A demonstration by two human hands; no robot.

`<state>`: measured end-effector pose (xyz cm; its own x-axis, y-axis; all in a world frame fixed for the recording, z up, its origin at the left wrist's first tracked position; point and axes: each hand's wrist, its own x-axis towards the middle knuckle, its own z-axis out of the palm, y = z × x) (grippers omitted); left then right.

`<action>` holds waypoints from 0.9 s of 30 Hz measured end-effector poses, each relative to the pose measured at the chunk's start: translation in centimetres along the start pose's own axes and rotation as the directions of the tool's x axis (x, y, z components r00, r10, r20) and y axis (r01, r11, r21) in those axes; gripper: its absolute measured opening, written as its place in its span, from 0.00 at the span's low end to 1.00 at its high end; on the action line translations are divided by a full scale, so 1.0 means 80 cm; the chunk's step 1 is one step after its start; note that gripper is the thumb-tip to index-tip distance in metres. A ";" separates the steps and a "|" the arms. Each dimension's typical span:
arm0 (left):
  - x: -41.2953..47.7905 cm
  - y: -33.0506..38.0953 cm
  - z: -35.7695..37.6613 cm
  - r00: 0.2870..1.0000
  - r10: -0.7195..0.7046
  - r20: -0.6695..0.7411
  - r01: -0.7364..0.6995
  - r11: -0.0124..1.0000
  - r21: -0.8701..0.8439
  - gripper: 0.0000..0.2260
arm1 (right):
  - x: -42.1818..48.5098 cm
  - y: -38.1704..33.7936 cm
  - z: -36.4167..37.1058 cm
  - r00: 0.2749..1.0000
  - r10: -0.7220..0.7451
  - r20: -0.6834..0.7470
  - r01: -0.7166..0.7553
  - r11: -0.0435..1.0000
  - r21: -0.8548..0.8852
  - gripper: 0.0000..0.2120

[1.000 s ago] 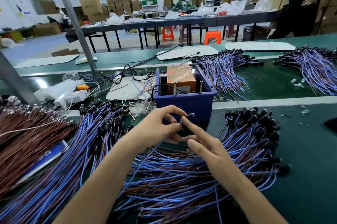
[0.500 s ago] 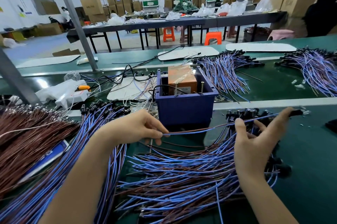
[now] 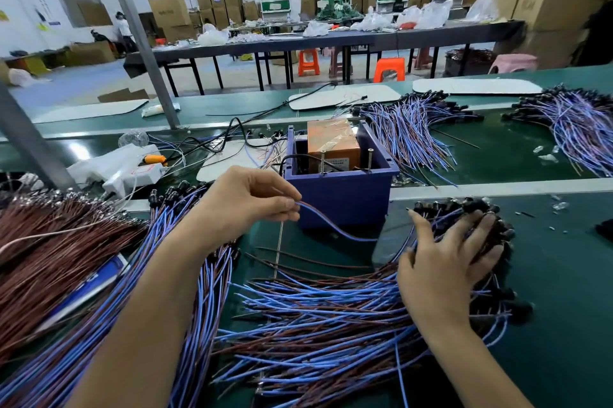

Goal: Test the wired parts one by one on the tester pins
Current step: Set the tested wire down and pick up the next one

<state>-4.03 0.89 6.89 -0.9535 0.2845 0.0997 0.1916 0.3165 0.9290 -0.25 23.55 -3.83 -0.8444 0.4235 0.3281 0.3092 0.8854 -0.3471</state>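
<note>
Left hand (image 3: 245,205): fingers pinch bare end of one wired part (image 3: 331,227), just in front of blue tester box (image 3: 341,198). Part's long axis runs left to right and sags; far end lost in right pile (image 3: 315,318). Right hand (image 3: 441,261): fingers spread flat on pile's black heads, gripping nothing. Upright tester pins (image 3: 322,162) untouched. Green surface (image 3: 564,275) beneath.

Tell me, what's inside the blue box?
The blue box holds an orange block, two upright metal pins and a black wire. Its front wall hides whatever lies at the bottom.
</note>
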 end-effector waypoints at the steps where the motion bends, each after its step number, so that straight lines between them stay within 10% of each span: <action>1: 0.000 0.001 0.001 1.000 0.010 -0.021 -0.011 1.000 -0.003 0.05 | 0.000 0.000 0.000 0.999 0.010 0.034 -0.010 1.000 -0.004 0.29; 11: -0.007 0.011 0.004 0.996 0.082 0.032 -0.084 0.995 0.059 0.04 | -0.001 0.000 -0.006 0.993 -0.069 -0.099 0.089 0.972 0.219 0.24; 15: -0.008 0.015 0.015 0.989 0.121 0.080 -0.123 0.992 0.025 0.07 | -0.010 -0.010 -0.010 0.898 -0.370 -0.237 0.428 0.617 0.661 0.10; 19: -0.006 0.012 0.030 0.990 0.130 0.056 -0.130 0.991 -0.016 0.05 | -0.027 -0.021 -0.008 0.752 -0.573 -0.324 0.590 0.367 0.719 0.08; 27: 0.000 0.004 0.066 0.998 0.020 -0.052 -0.030 0.979 -0.201 0.10 | -0.029 -0.023 -0.009 0.765 -0.420 -0.489 0.640 0.410 0.650 0.10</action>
<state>-2.73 5.76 5.28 -0.9604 0.2430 0.1365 0.1694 0.1198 0.9782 1.44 21.10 -3.35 -0.5618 0.0454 0.8260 -0.6984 0.5092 -0.5030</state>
